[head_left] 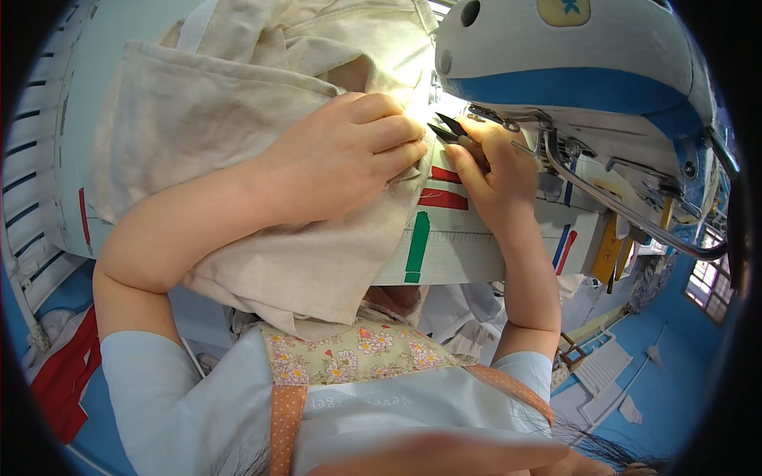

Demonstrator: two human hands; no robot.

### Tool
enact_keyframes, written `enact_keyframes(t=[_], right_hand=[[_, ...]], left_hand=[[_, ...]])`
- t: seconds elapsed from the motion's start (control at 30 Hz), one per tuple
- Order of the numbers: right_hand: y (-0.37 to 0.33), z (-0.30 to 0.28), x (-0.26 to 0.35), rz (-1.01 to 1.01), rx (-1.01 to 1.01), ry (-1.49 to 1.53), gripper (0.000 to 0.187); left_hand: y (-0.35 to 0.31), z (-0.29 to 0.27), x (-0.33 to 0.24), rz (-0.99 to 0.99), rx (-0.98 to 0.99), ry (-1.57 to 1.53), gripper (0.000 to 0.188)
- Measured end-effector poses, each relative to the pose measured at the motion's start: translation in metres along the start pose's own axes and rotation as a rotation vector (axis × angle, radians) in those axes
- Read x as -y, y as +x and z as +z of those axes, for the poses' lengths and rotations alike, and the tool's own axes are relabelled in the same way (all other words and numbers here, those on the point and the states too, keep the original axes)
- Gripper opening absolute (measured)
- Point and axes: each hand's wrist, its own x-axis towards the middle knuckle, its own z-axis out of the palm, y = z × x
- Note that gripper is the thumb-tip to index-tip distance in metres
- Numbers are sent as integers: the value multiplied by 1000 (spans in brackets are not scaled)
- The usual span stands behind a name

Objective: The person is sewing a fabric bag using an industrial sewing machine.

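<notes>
A large beige cloth piece [214,103], with stitched seams, lies in folds over the table and hangs past its front edge. My left hand [353,155] rests on it with fingers curled, gripping the cloth near its right edge. Just to the right, my right hand [508,170] is closed around small thread snips [448,128]. Their two dark pointed blades stand apart and point left, close to the cloth edge and my left fingertips. A white and blue sewing machine [571,87] looms over my right hand; its needle area is hard to make out in the bright light.
Red and green tape strips [417,246] and a ruler scale [468,236] mark the pale table [389,274]. A bent metal lever [611,202] projects from the machine on the right. A white slatted rack [28,182] stands left; red cloth [67,381] lies below it.
</notes>
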Motion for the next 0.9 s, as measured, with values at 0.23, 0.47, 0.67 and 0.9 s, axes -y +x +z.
enact_keyframes(t=[0.23,0.47,0.67,0.9], right_hand=[[0,3,-4,-41,-28,2,29],[0,7,-5,-106,-33,-56,22],[0,9,-8,-121,-105,-10,20],[1,7,-5,-82,-98,-19,19]], left_hand=[[2,-2,-1,-5,-3,-13,41],[0,-2,-1,-18,4,-25,40],[0,-2,-2,-23,10,-22,40],[0,-1,-1,-25,15,-26,40]])
